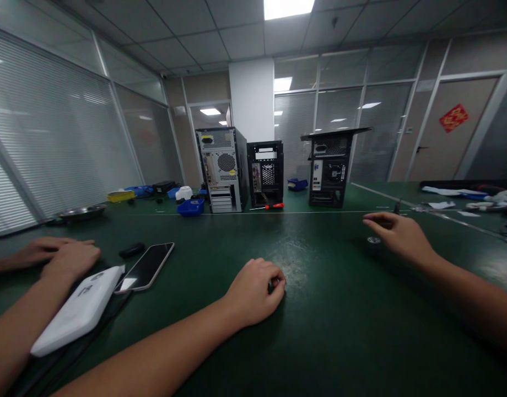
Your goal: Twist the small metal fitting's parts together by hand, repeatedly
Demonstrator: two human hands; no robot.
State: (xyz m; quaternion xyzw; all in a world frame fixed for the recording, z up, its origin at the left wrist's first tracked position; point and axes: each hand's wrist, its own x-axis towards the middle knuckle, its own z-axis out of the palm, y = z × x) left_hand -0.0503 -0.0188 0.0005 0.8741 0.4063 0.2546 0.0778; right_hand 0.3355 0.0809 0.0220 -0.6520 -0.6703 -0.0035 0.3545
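On the green table (319, 309), the left hand (255, 292) is resting at centre with its fingers curling closed around a small dark object (270, 285), too hidden to identify. The right hand (398, 234) is hovering farther right, fingers loosely open and gripping nothing, just beside a small round part (373, 240). At far left, another person's hands (57, 256) are lying near a phone (146, 267) and a white case (77, 309). Three computer towers (222, 170) are standing beyond.
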